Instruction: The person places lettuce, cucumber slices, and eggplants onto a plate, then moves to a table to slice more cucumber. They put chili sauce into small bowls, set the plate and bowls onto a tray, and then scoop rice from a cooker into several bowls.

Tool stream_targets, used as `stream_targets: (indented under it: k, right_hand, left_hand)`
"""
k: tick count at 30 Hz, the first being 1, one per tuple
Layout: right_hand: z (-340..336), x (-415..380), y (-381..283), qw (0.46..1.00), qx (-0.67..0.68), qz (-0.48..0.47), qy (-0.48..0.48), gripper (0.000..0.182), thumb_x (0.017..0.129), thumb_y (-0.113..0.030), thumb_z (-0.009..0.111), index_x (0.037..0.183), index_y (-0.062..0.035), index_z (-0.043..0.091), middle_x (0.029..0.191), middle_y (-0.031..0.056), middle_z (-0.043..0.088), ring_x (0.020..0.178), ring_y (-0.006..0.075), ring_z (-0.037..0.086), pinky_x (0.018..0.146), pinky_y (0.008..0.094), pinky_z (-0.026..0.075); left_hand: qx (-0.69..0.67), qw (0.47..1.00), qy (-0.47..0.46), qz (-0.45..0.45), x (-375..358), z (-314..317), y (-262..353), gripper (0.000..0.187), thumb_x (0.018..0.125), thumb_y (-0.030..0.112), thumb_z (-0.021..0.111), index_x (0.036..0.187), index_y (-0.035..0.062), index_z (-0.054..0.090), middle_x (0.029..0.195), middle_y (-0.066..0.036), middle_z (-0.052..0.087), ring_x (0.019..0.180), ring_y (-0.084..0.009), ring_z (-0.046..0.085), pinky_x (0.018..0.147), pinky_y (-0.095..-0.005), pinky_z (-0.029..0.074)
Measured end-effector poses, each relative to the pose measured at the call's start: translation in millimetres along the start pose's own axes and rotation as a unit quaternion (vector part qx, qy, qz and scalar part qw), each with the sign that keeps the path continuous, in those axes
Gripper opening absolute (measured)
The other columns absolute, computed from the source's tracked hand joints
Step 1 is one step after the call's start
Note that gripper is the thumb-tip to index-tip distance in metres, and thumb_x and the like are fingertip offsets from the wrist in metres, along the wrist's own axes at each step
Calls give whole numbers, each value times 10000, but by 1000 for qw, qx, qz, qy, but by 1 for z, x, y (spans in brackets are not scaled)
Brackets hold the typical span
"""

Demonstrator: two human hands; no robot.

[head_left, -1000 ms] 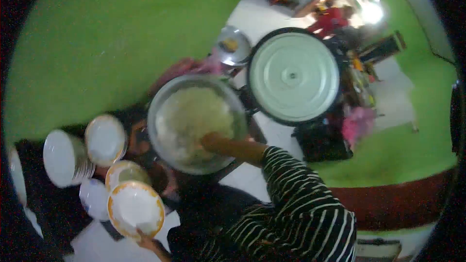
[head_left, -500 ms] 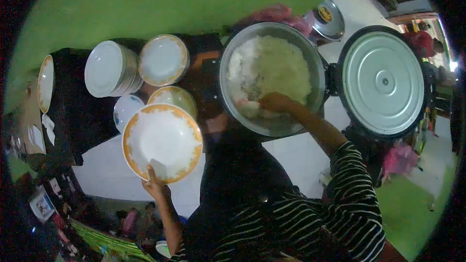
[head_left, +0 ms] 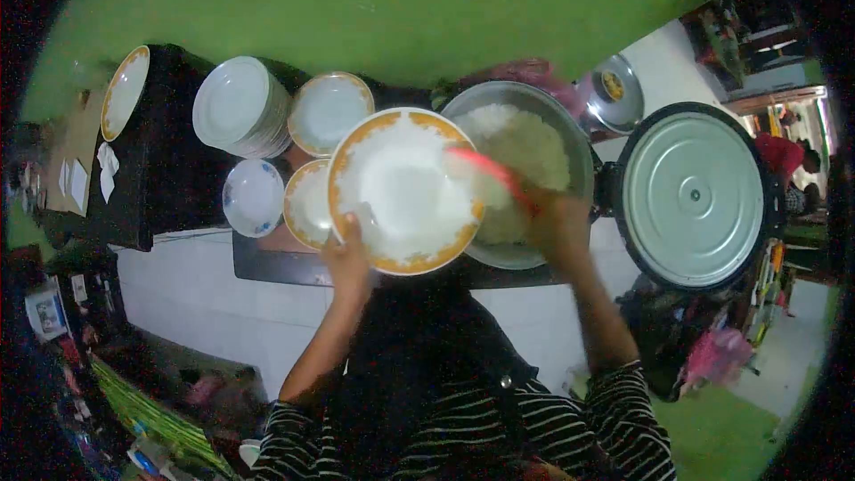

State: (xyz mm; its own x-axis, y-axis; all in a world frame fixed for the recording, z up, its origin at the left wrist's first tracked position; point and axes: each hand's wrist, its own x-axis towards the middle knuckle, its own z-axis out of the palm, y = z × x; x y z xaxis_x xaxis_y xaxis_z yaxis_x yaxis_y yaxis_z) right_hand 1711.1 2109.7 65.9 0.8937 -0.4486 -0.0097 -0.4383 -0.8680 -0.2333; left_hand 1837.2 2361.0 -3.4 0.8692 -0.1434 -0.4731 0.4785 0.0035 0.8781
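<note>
My left hand (head_left: 348, 258) is closed on the near-left rim of a white plate (head_left: 405, 200) with an orange patterned edge, thumb on the upper side. The plate overlaps the left side of a large rice cooker (head_left: 583, 144), which holds white rice (head_left: 525, 142). My right hand (head_left: 554, 218), blurred by motion, grips a red serving spoon (head_left: 488, 165) whose front end reaches over the plate's right side. Blur hides the spoon's exact shape and whatever it carries.
A tall stack of white plates (head_left: 233, 105), an orange-rimmed plate (head_left: 331, 114), another (head_left: 310, 205) and a flowered bowl (head_left: 253, 198) stand left. The cooker's hinged lid (head_left: 695, 187) is raised at right. A metal tray (head_left: 623, 105) lies behind; a person (head_left: 777, 158) is far right.
My left hand has brought the plate up and right, to the cooker's edge. My right hand has lifted the red spoon out of the rice and over the plate. The view has shifted.
</note>
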Motion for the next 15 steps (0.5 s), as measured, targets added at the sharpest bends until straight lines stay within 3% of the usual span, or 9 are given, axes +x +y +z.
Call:
stream_targets:
  k: [3,4,6,9,15]
  right_hand:
    - [1,-6,-49,991,-94,-88,32,274,801,-253,543,1063,-195,595,640,90,576,551,242,570,475,368,426]
    - [-3,-8,-45,989,-123,-71,36,274,798,-253,539,1058,-183,590,639,88,577,552,242,574,472,376,427]
    - [-13,-18,-24,982,-182,-34,38,277,792,-253,530,1047,-158,581,637,84,580,555,243,581,467,391,428]
    - [-37,-14,16,978,-170,105,-53,389,766,-230,548,1146,-156,508,703,44,616,616,231,615,504,392,470]
    - [46,-11,108,948,-260,69,-171,263,715,-260,565,940,-126,561,725,78,613,648,269,612,554,400,480]
  left_hand:
    - [-35,999,-4,-32,-3,19,-11,445,883,319,493,1121,-56,468,1037,-140,538,947,-175,505,800,-295,418]
    - [-45,998,0,-51,-3,20,-14,455,882,319,494,1134,-58,453,1052,-148,529,968,-181,497,813,-298,415]
    - [-61,994,6,-95,-4,20,-19,478,880,319,497,1161,-61,422,1081,-164,512,1010,-192,481,838,-304,409]
    - [-92,994,-12,-60,-10,11,-12,526,872,344,509,1174,-71,398,1058,-159,523,967,-195,506,816,-302,425]
    - [11,996,62,-58,-13,-36,-2,488,873,362,505,1105,-65,462,978,-125,547,847,-171,535,733,-286,447]
